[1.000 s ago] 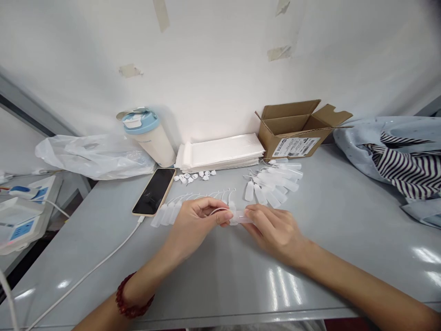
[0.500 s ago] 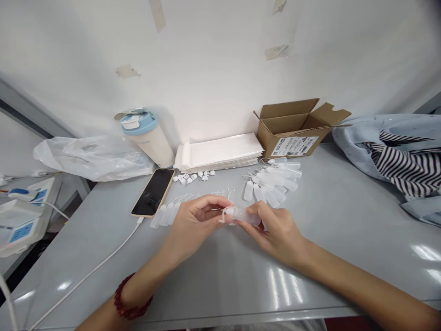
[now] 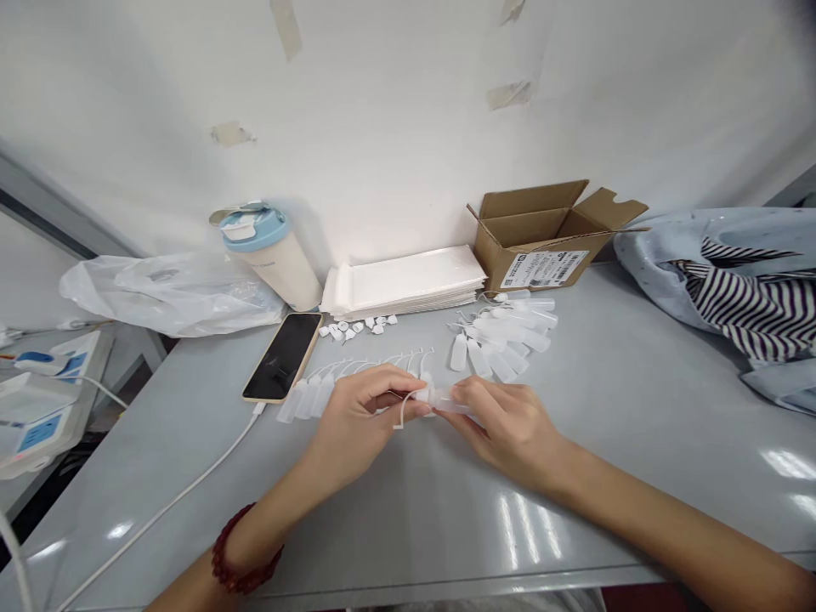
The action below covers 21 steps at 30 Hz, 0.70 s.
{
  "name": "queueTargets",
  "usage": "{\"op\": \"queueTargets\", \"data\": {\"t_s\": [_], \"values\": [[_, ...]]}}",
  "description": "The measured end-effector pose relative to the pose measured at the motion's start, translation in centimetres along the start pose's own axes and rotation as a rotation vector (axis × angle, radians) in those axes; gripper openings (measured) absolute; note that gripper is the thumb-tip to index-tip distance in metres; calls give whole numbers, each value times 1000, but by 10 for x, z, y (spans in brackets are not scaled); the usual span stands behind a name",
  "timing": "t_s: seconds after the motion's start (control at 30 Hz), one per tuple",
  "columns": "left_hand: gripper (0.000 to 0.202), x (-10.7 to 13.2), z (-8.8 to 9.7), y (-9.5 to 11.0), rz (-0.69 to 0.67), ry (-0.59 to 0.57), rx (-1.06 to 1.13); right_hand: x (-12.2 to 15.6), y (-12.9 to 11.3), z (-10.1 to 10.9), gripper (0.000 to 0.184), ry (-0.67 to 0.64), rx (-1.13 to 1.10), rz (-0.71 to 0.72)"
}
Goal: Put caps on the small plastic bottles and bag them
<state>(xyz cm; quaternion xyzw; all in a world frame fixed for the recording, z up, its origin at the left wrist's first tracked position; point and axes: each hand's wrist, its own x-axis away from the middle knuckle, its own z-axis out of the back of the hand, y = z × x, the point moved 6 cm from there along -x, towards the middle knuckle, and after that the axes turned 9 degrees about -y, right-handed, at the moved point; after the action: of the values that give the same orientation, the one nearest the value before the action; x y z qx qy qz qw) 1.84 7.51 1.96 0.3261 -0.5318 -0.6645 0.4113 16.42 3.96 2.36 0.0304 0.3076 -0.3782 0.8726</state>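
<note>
Though tip's hidden, plastic dropper bottle [image 3: 444,401], clamped in R hand [image 3: 507,429] grip, L hand [image 3: 357,416] grip pinching neck

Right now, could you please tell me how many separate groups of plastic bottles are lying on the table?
2: a row of bottles beside the phone, partly hidden behind the left hand, and a heap of bottles in front of the cardboard box.

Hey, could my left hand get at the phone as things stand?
Probably yes, though not directly. Your left hand is close to the phone, but a row of plastic bottles lies between them, so it would pass over those. It also holds a thin white tube at the bottle in your right hand.
</note>
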Motion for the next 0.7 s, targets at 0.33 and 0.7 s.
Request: {"op": "queueTargets", "data": {"t_s": [0.33,0.7], "values": [[15,1,1,-9,149,-54,128,1,9,-3,13,-36,-228,-145],[11,2,0,6,-54,4,-90,1,12,-4,18,-75,-316,-199]]}}
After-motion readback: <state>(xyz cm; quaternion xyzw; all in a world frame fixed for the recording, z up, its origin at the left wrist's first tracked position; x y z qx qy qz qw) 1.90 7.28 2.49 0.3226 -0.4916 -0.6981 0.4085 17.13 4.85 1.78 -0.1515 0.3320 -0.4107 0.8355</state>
